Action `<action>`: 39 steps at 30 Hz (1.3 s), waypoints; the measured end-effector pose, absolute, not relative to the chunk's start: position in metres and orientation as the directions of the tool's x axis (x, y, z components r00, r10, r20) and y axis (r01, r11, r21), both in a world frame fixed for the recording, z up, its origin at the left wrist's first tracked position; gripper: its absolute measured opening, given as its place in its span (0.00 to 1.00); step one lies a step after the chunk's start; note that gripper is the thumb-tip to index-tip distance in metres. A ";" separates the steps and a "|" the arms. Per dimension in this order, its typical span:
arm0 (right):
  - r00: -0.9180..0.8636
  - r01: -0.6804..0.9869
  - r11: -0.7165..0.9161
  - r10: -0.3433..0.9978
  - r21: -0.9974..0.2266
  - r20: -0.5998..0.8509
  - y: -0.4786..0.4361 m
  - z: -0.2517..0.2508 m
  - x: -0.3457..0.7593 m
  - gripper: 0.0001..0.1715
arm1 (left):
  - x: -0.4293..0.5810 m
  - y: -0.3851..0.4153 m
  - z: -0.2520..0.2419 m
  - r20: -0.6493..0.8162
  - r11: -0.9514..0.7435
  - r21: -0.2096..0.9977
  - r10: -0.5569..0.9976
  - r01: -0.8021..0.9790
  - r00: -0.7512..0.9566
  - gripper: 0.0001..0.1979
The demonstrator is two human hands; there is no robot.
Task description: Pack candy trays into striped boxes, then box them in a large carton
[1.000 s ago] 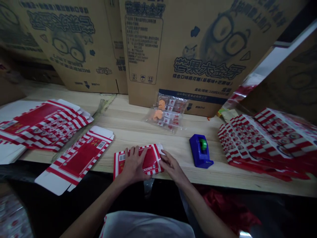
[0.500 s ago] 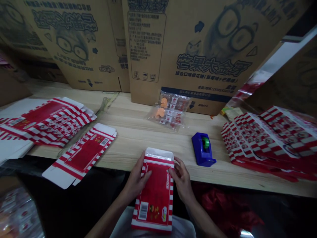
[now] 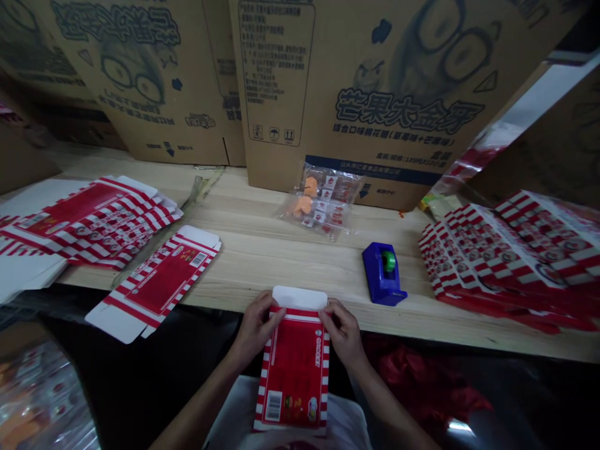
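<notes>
A red-and-white striped carton (image 3: 299,369) is held upright against my body, with its printed panel facing up at me and its white end flap (image 3: 300,297) pointing away. My left hand (image 3: 257,328) grips the upper left edge, thumb on the printed face. On the upper right edge, my right hand (image 3: 341,331) pinches the carton near the flap, its thumb also on the front. The fingers behind the carton are hidden. A flattened carton (image 3: 164,278) lies to the left, overhanging the table's front edge.
A stack of flat cartons (image 3: 94,222) lies at the left, and filled-out striped cartons (image 3: 506,262) are piled at the right. A blue tape dispenser (image 3: 384,275) and clear candy packets (image 3: 323,200) sit on the wooden table (image 3: 244,250). Large cardboard boxes (image 3: 328,81) stand behind.
Both hands have moved up the carton's sides toward its top end. The white flap looks flatter, and the shiny clear wrapping seen in the opening is now covered.
</notes>
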State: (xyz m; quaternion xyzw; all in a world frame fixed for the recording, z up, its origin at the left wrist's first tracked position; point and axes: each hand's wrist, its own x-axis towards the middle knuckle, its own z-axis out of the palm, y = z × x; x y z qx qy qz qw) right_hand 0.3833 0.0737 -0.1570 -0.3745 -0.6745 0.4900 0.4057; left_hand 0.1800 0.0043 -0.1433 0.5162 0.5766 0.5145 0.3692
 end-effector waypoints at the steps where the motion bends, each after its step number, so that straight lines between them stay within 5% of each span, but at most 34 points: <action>1: -0.352 0.077 0.188 0.924 -0.979 0.149 0.074 -0.156 0.381 0.12 | 0.180 0.006 -0.142 0.104 -0.063 0.980 0.971 0.189 -0.213 0.11; 7: -0.335 -0.027 -0.006 0.942 -1.000 0.004 0.073 -0.146 0.377 0.17 | 0.179 0.006 -0.140 -0.067 0.022 0.990 0.944 -0.140 -0.324 0.13; 12: -0.461 0.021 0.151 0.878 -0.988 0.124 0.075 -0.141 0.383 0.10 | 0.163 0.003 -0.131 -0.012 0.019 0.999 0.988 0.041 -0.153 0.12; 16: -0.487 0.060 0.126 0.870 -0.990 0.081 0.079 -0.136 0.384 0.12 | 0.159 0.003 -0.122 -0.015 0.024 0.997 0.993 0.068 -0.119 0.13; 23: -0.541 0.248 0.202 0.840 -0.948 0.038 0.093 -0.121 0.380 0.09 | 0.153 0.013 -0.110 -0.165 0.163 0.986 0.979 -0.022 -0.117 0.12; 29: -0.546 0.220 0.154 0.838 -0.963 0.010 0.106 -0.112 0.372 0.07 | 0.147 0.028 -0.102 -0.296 0.287 0.944 0.955 -0.165 -0.035 0.11; 39: -0.519 0.131 0.260 0.840 -0.957 0.157 0.090 -0.121 0.385 0.05 | 0.152 0.019 -0.110 -0.063 0.066 0.994 0.998 -0.090 0.032 0.09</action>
